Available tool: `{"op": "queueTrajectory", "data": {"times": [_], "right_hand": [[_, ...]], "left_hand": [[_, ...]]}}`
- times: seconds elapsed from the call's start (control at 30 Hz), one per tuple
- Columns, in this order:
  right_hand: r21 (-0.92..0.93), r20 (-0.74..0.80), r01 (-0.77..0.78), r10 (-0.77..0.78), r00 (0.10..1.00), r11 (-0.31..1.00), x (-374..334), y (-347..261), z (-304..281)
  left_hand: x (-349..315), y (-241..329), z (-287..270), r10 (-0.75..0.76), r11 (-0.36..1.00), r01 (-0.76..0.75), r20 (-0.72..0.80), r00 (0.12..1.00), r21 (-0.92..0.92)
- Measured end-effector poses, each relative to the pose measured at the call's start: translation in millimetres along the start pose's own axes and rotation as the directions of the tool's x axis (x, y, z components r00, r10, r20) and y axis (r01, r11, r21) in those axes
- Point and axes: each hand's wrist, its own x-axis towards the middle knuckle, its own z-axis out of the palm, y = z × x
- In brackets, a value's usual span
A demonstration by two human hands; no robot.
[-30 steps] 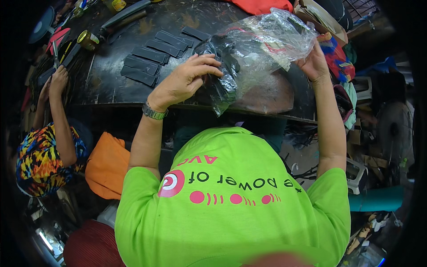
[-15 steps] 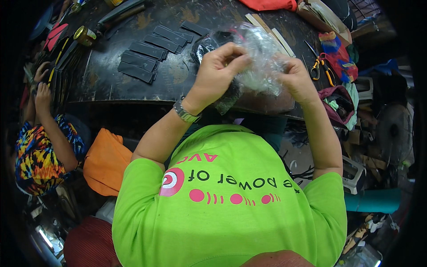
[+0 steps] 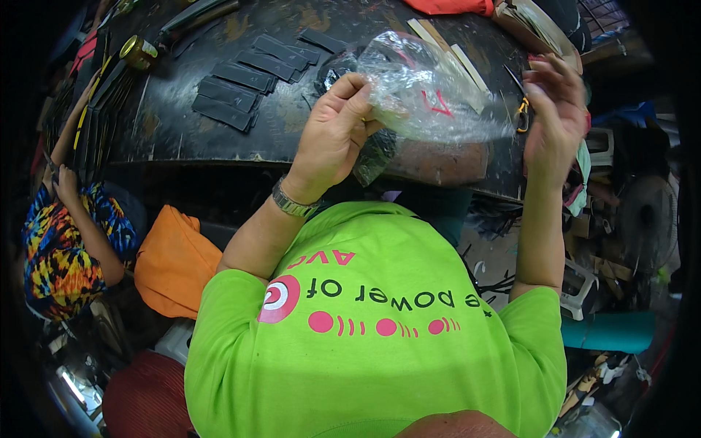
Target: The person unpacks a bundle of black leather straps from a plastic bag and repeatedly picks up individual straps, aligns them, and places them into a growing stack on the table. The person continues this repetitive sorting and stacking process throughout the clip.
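Note:
A clear, crinkled plastic bag (image 3: pixel 431 95) with a red mark is stretched out above the table. My left hand (image 3: pixel 336 131) pinches its left edge between thumb and fingers. Just past the bag's right end, my right hand (image 3: pixel 556 109) is raised, slightly blurred, with its fingers apart and nothing visible in them. Beneath and behind the bag, partly hidden, lie dark items in shiny plastic wrap (image 3: pixel 376 155). Flat black strips (image 3: pixel 226 102) are laid in overlapping groups to the left of my left hand.
Scissors with orange-and-black handles (image 3: pixel 523 113) lie by my right hand. Wooden strips (image 3: pixel 467 67) sit behind the bag. A jar (image 3: pixel 138 53) stands at the table's far left, near a co-worker in a colourful shirt (image 3: pixel 73 252). A brown block (image 3: pixel 442 162) is at the front edge.
The bunched plastic bag has spread out flat. My right hand has moved right and up, away from it, and its fingers have opened. My left hand still grips the bag.

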Motion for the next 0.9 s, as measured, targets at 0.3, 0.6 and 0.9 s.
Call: {"op": "queueTrajectory", "data": {"times": [0.3, 0.6, 0.9], "right_hand": [[-0.365, 0.433, -0.098, 0.262, 0.862, 0.926, -48, 23, 56], [0.070, 0.482, -0.623, 0.521, 0.705, 0.779, -69, 58, 50], [0.564, 0.429, -0.716, 0.594, 0.680, 0.412, -38, 62, 49]], "left_hand": [[1, -12, 25, -0.030, 0.980, 0.032, -0.010, 0.999, 0.196], [-15, -13, 42, -0.137, 0.691, -0.087, 0.249, 0.959, 0.717], [-15, -20, 44, -0.079, 0.606, -0.342, 0.482, 0.873, 0.718]]}}
